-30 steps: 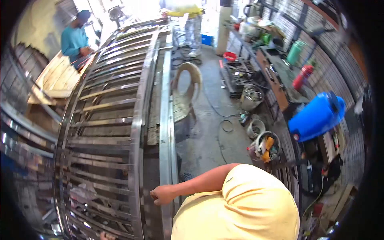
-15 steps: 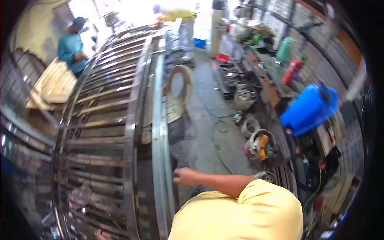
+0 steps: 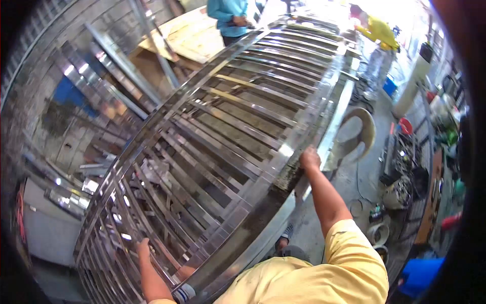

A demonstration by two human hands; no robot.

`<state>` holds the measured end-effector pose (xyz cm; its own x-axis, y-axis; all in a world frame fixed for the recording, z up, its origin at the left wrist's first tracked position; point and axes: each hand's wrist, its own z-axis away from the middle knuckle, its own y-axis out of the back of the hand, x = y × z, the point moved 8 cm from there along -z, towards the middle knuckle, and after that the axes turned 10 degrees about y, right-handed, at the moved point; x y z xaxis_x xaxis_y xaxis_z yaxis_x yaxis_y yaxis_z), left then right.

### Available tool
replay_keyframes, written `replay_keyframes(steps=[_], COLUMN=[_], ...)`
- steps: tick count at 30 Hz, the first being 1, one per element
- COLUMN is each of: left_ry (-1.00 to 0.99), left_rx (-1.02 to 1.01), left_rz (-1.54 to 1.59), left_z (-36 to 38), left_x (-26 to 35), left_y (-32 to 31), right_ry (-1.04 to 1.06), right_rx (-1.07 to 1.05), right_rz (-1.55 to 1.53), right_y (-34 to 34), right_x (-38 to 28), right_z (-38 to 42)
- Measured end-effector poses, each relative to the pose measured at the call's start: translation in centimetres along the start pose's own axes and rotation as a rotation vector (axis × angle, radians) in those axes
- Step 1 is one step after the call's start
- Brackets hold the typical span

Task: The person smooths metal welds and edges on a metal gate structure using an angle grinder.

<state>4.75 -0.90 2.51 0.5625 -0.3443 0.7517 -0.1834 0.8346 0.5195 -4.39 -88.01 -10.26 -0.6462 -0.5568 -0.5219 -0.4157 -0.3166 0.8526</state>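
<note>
A large shiny metal grille (image 3: 243, 187) of parallel bars in a wide frame lies across the middle of the head view. My right hand (image 3: 310, 158) is closed at the grille's near long edge, beside a light metal rail (image 3: 338, 109); what its fingers hold is hidden. Down at the lower left, my left hand (image 3: 144, 248) overlaps the bars, with its fingers mostly out of sight. A dark, rough strip (image 3: 284, 177) runs along the edge just below my right hand.
One person in a teal top (image 3: 228, 15) stands beyond the grille, near a wooden crate (image 3: 182, 33). Another in a yellow top (image 3: 379, 33) bends at the far end. A beige plastic chair (image 3: 369, 126) stands right of the rail. Tools, buckets and a blue container (image 3: 422, 276) line the right.
The view has swung left, showing more of the grille and the left wall. My right hand has moved forward to the grille's edge, and my left arm has come further into view.
</note>
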Motion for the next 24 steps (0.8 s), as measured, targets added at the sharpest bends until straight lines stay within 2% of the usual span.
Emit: replay_keyframes(steps=[1,2,4,5,7,8,9,11,12,13,14,15,16,18,19,20,21,22,24], left_ry=[-0.075,-0.026,0.076,0.027,0.019,0.009,0.015,0.083,0.088,0.090,0.098,0.108,0.092,0.017,-0.019,-0.084,-0.147,-0.120,-0.041], left_rx=[0.057,0.084,0.132,0.162,0.222,0.251,0.282,0.322,0.332,0.337,0.189,0.043,0.027,0.080,0.109,0.154,0.200,0.228,0.315], left_rz=[-0.057,-0.111,-0.218,-0.255,-0.484,-0.604,-0.645,-0.591,-0.580,-0.571,-0.591,-0.604,-0.578,-0.653,-0.691,-0.711,-0.733,-0.658,-0.479], left_z=[0.6,-0.1,-1.4,0.2,-2.4,-3.7,-4.5,-2.8,-3.2,-3.7,-3.7,-3.2,0.6,2.2,3.1,2.0,0.9,-0.7,-4.4], left_x=[1.2,0.6,-0.4,0.9,-0.6,-1.6,-2.3,-1.5,-2.0,-2.4,-2.2,-1.5,1.4,3.1,4.1,3.2,2.3,1.0,-2.5], left_y=[0.0,0.3,1.0,0.5,1.3,1.8,2.1,2.2,2.2,2.2,1.3,0.4,0.4,0.4,0.4,0.4,0.5,0.7,1.2], right_ry=[-0.062,-0.001,-0.078,-0.184,-0.159,-0.079,-0.049,0.026,0.002,-0.023,0.082,0.071,0.092,0.507,-0.108,-0.410,-0.251,-0.370,-0.429], right_rx=[-0.043,-0.100,-0.234,-0.196,-0.258,-0.244,-0.262,-0.277,-0.192,-0.156,-0.062,-0.059,-0.081,-0.062,-0.233,-0.124,-0.260,-0.140,-0.004], right_rz=[0.060,0.217,0.240,0.207,0.273,0.305,0.321,0.408,0.206,0.148,0.203,0.060,-0.121,-0.258,-0.751,-1.105,-1.273,-1.344,-1.358], right_y=[-1.5,0.3,-1.4,-1.0,-4.2,-2.8,-4.8,-4.3,-3.0,-1.7,-2.6,-2.3,-6.2,-3.1,-5.1,-2.8,-1.2,1.8,5.4], right_x=[0.9,-1.4,-0.4,0.1,2.7,1.3,3.4,2.2,2.5,1.7,2.6,3.8,8.9,8.6,12.5,12.0,10.5,8.3,6.4], right_z=[-2.1,-1.5,-3.8,-4.3,-6.8,-6.2,-7.9,-8.0,-8.1,-6.9,-8.4,-8.9,-12.5,-11.1,-12.3,-8.8,-7.1,-4.5,-0.4])
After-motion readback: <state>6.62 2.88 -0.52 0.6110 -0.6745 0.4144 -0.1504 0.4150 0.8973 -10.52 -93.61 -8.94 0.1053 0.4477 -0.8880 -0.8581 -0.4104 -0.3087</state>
